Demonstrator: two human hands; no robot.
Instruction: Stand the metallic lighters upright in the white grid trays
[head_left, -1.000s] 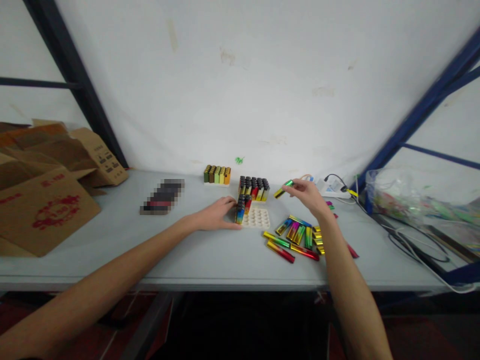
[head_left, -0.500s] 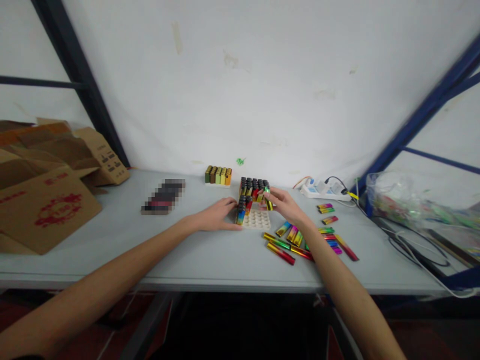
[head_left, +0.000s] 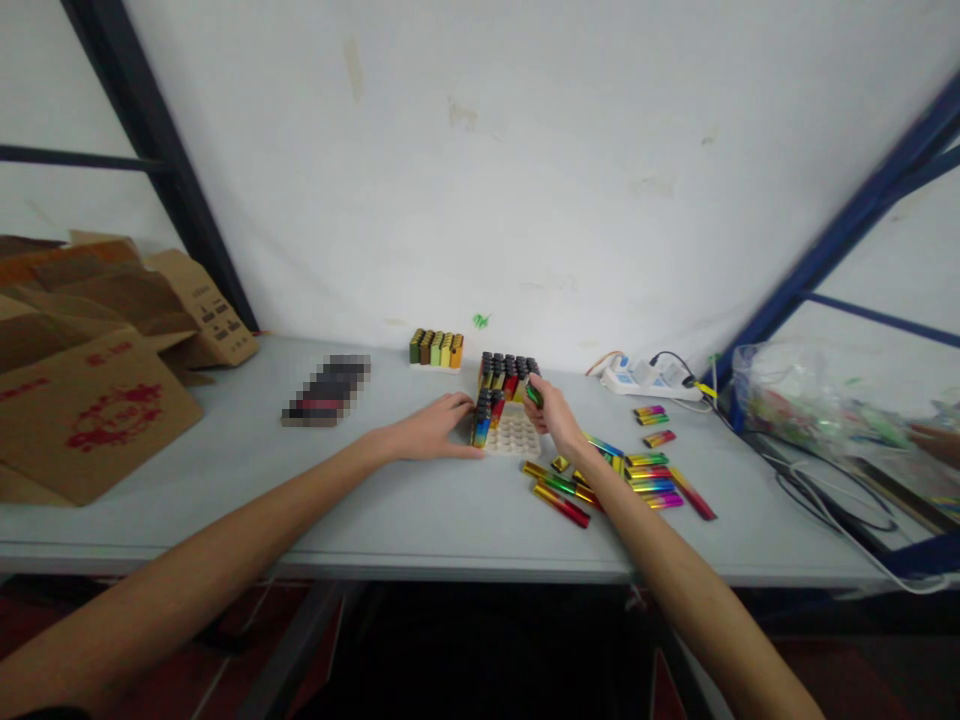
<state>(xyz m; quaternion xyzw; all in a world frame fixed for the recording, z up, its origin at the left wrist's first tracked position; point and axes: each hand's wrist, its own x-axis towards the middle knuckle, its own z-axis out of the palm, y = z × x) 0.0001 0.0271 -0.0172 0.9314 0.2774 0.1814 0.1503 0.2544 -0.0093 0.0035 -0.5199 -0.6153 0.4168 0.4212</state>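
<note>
My left hand (head_left: 431, 428) lies at the left side of a white tray (head_left: 514, 432) with rows of round holes. Its thumb and fingers are spread, close to the tray's corner and the upright lighters; whether it presses on them I cannot tell. Metallic multicoloured lighters with black tops (head_left: 510, 372) fill the back rows, and a few more lighters (head_left: 484, 418) stand along the left side. Above the tray's right side, my right hand (head_left: 556, 415) is closed around a green lighter (head_left: 534, 395), mostly hidden by the fingers.
Shiny gradient-coloured lighters (head_left: 561, 505) lie scattered right of the tray, partly under my right forearm. Behind stands a block of gold-topped lighters (head_left: 436, 350). Left are a pixelated dark object (head_left: 330, 390) and cardboard boxes (head_left: 97, 420); right, a power strip (head_left: 649, 380), cables and another person's hand (head_left: 936, 440).
My right hand has turned and closed more around the lighter, which was tilted between the fingertips before. Another person's hand has appeared at the right edge. My left hand has not moved.
</note>
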